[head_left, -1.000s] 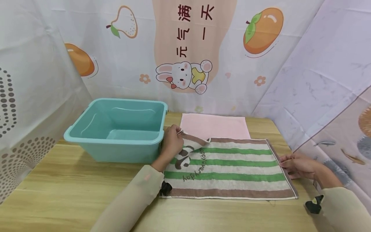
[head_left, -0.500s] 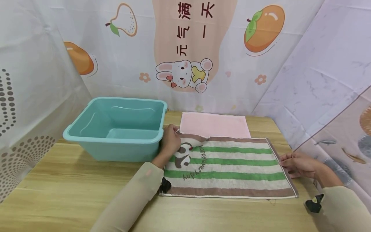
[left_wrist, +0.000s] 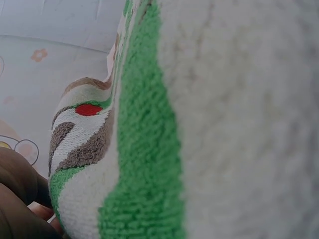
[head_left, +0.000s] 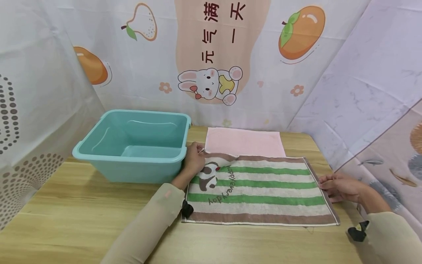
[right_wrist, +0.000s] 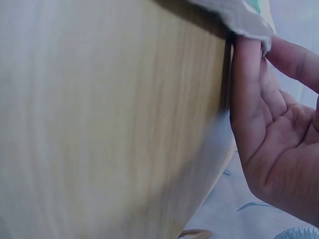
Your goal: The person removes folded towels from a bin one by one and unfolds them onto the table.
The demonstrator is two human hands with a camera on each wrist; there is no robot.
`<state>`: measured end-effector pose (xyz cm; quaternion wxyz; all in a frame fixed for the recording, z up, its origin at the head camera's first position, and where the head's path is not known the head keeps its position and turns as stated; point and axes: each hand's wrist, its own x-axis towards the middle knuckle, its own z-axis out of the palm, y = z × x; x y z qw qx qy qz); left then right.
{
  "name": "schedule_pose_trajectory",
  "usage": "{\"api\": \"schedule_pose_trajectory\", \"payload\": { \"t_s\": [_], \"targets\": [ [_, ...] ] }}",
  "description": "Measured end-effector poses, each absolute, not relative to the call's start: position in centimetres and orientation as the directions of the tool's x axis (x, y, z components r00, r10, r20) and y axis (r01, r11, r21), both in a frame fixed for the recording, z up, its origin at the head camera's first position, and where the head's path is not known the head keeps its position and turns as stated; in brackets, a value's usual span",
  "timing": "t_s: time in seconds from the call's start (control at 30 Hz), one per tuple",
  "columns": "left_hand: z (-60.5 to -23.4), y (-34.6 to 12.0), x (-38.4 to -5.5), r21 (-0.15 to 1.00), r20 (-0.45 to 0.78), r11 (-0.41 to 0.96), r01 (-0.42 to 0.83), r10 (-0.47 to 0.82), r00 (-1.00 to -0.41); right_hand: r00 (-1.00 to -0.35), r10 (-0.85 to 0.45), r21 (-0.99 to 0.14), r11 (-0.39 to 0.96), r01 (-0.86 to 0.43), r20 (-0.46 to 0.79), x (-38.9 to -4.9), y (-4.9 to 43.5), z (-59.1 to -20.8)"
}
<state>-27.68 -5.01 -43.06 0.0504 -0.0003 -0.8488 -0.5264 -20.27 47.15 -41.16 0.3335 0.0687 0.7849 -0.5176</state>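
A striped towel (head_left: 263,190) in green, white and brown lies spread on the wooden table, with a panda (head_left: 208,176) and lettering at its left end. At the far left corner, my left hand (head_left: 193,159) pinches the towel's edge, which is slightly raised and rippled there; in the left wrist view the cloth hides most of the fingers. My right hand (head_left: 339,187) is at the middle of the right edge. Its thumb and fingers pinch the hem, as the right wrist view shows, where the towel edge (right_wrist: 249,25) is lifted a little off the table.
A turquoise plastic basin (head_left: 138,172) stands to the left, close beside my left hand. Behind the striped towel lies a flat pink cloth (head_left: 244,142), its front edge meeting the towel. Printed curtains (head_left: 132,73) enclose the table (head_left: 82,220) at the back and sides.
The towel's far left corner, folded over a second ago, has been drawn back and outward by my left hand, so the panda now shows whole. My right hand has stayed in place.
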Motion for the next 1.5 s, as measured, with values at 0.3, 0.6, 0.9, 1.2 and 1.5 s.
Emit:
{"api": "schedule_pose_trajectory", "payload": {
  "t_s": [0.3,0.6,0.9,1.2,1.5],
  "targets": [
    [-43.2,-5.1,-27.7,0.904,0.079,0.425,0.047,-0.059,-0.995,-0.773,-0.243,-0.766,0.477,0.43,-0.586,-20.1,47.4,-41.1],
    [-43.4,-5.4,-27.8,0.905,0.101,0.422,0.051,-0.097,-0.99,-0.777,-0.171,-0.726,0.519,0.452,-0.606,-20.0,48.2,-40.6],
    [-43.2,-5.7,-27.9,0.902,0.059,0.432,0.016,-0.085,-0.995,-0.774,-0.172,-0.727,0.511,0.46,-0.61,-20.1,48.5,-40.7],
    [-43.3,-5.9,-28.1,0.907,0.036,0.422,-0.006,-0.091,-0.995,-0.778,-0.16,-0.724,0.513,0.46,-0.608,-20.0,48.4,-40.7],
    [-43.3,-5.8,-28.1,0.908,0.013,0.417,-0.031,-0.102,-0.995,-0.777,-0.155,-0.724,0.508,0.467,-0.61,-19.9,48.3,-40.7]
  ]
}}
